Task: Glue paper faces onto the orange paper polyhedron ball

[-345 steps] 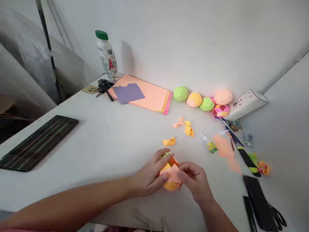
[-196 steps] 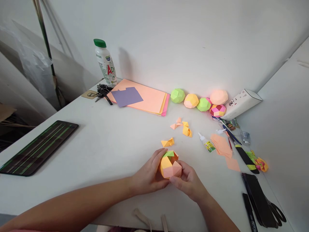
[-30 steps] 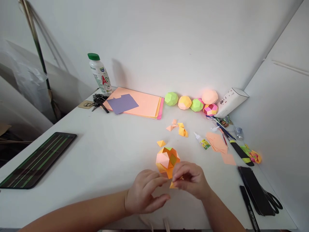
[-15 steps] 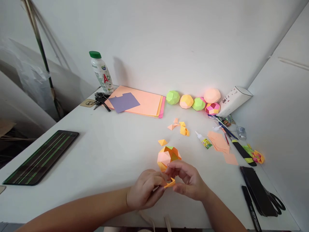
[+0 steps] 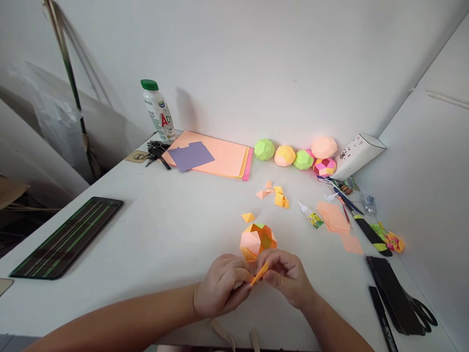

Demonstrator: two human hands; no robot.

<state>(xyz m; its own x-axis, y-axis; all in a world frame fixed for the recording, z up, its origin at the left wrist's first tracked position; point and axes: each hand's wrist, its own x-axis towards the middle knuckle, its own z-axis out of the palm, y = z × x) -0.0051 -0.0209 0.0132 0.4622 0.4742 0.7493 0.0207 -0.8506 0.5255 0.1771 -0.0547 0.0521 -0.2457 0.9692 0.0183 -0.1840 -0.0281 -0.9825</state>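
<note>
Near the table's front edge, my left hand (image 5: 226, 284) pinches the lower left end of a small folded orange paper piece (image 5: 259, 274). My right hand (image 5: 287, 276) has its fingers closed on the same piece from the right, its thumb and index finger at the upper end. Just behind my hands sits an open paper ball (image 5: 251, 242) of peach, orange and green pieces, its lower part partly hidden by my right hand. A loose orange folded piece (image 5: 248, 217) lies behind the ball. Further back are several small peach and orange folded pieces (image 5: 279, 199).
Finished paper balls (image 5: 264, 149) line the wall. Stacked paper sheets (image 5: 220, 156), keys (image 5: 157, 149) and a bottle (image 5: 160, 115) stand back left; a dark tablet-like panel (image 5: 68, 237) lies left. Glue (image 5: 311, 215), peach squares (image 5: 332, 218), a cutter (image 5: 370, 234), black case (image 5: 395, 296) and marker (image 5: 383, 318) lie right.
The orange piece has tilted more upright and looks narrower. My right hand's fingers have closed in on it. The whole view has shifted slightly.
</note>
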